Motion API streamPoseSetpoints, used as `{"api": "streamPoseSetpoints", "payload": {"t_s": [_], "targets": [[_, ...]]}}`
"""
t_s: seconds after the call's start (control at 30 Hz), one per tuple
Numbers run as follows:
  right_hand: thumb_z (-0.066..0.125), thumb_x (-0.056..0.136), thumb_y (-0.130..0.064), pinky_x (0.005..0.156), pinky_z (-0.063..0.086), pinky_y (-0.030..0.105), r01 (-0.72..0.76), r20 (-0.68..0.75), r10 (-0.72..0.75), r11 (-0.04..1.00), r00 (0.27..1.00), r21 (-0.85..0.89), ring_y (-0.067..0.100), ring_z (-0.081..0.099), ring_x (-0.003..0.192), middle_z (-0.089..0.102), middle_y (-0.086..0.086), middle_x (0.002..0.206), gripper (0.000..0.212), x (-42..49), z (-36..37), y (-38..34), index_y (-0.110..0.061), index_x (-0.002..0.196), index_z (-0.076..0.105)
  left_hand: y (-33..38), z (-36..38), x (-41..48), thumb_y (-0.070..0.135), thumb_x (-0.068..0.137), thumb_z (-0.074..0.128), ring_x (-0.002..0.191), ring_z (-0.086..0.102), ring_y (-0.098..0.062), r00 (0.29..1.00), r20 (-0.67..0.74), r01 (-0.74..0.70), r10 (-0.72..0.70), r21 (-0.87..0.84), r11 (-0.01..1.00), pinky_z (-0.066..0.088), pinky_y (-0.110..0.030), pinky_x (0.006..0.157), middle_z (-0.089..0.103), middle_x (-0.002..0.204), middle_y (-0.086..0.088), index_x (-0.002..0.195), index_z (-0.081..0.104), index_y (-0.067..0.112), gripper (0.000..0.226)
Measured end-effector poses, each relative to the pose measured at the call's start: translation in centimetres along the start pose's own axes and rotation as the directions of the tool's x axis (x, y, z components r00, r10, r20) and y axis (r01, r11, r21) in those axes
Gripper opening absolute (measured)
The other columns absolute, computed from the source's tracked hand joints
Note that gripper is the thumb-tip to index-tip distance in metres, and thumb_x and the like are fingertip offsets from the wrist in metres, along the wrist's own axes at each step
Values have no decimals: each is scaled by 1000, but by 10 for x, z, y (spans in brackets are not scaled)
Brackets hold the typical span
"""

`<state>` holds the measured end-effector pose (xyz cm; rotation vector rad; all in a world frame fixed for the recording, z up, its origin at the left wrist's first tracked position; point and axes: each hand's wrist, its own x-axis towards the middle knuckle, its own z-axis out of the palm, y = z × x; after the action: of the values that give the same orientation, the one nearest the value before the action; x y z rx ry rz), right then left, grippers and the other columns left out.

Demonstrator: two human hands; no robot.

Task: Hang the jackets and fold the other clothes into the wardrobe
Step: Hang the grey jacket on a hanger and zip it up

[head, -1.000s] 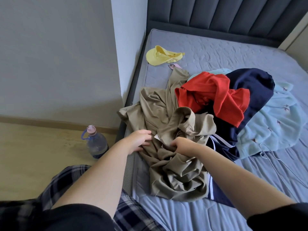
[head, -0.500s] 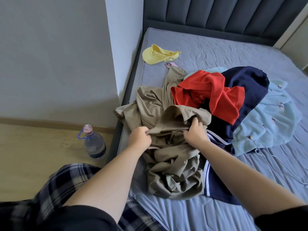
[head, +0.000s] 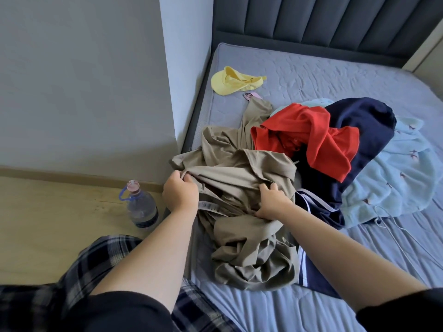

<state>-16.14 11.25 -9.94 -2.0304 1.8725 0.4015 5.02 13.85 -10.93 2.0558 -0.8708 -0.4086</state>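
A crumpled khaki garment (head: 242, 178) lies on the near left part of the bed. My left hand (head: 180, 194) grips a fold of it at its left edge. My right hand (head: 272, 202) grips the same khaki cloth near its middle, fingers curled into the fabric. A white label strip shows between my hands. Behind it lie a red garment (head: 309, 137), a navy garment (head: 364, 130) with white stripes, and a light blue patterned garment (head: 402, 173).
The grey mattress (head: 311, 68) fills the right side, with a dark padded headboard (head: 323, 22) behind. A yellow cap (head: 233, 80) and a small pink item (head: 250, 95) lie near the head end. A water bottle (head: 141, 207) stands on the wooden floor by the bed. White wire hangers (head: 393, 224) lie at the right.
Both hands have closed on the khaki garment and pulled a fold of it taut between them; my left hand has shifted up and left along the cloth's edge.
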Motion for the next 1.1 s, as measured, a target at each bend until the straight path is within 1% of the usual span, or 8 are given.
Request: {"api": "streamPoseSetpoints", "payload": {"t_s": [0.17,0.3,0.37,0.47,0.6,0.87,0.97,1.1], "targets": [[66,83,-18,95,46,43,15,202,47,955,978,-295,38,44,125,14,16,151,95,-7,-10,0,-19,152,1,-7,-4,8,10,93,44,77,45,-28,985,-85,148,-151,-45,988,29,-32,65,60,91,-20,80,49,6,14],[66,78,-8,87,50,39,-41,65,77,899,995,-437,31,54,115,51,8,127,60,-15,-16,4,-12,133,42,-12,-3,14,15,92,50,103,53,-37,995,-62,80,-72,132,988,37,-39,74,62,110,-19,103,58,6,17],[58,82,-9,87,48,34,-27,-96,-7,939,995,-343,29,57,109,62,6,114,30,-14,-14,3,-12,111,61,-11,2,12,16,85,61,114,49,-34,951,52,-307,306,306,901,40,-43,88,59,120,-11,118,57,12,33],[54,76,-4,83,41,31,222,-376,-209,975,903,-9,27,53,102,63,9,96,17,-12,-12,6,-9,88,65,-10,12,2,17,79,69,121,48,-28,701,322,-691,636,88,717,39,-40,101,56,126,-7,130,53,15,53],[52,74,5,59,34,12,507,-598,-196,757,777,411,-1,51,63,55,-13,65,22,-22,-20,-4,-13,81,63,-15,26,-5,36,80,70,127,45,-20,615,640,-612,461,18,790,37,-35,107,53,134,-2,140,44,25,66],[51,76,7,67,45,12,583,-672,-87,587,736,562,-4,55,69,61,-14,72,25,-26,-34,-31,-12,86,65,2,13,-12,46,83,63,117,54,-12,554,717,-454,423,-165,875,44,-33,97,60,128,6,137,44,36,59],[54,73,6,66,41,8,586,-663,-112,593,740,553,-4,56,71,62,-12,74,26,-26,-36,-38,-14,83,66,3,12,-12,19,84,58,103,61,-22,612,631,-535,477,-115,837,46,-32,79,69,109,-1,115,62,24,32],[60,73,4,68,36,21,550,-456,-409,801,790,236,20,55,83,54,3,88,21,-19,-42,-24,-9,89,65,6,8,4,-3,80,44,95,61,-26,898,296,-308,326,-104,946,41,-25,74,71,98,-5,95,72,17,37]]}}
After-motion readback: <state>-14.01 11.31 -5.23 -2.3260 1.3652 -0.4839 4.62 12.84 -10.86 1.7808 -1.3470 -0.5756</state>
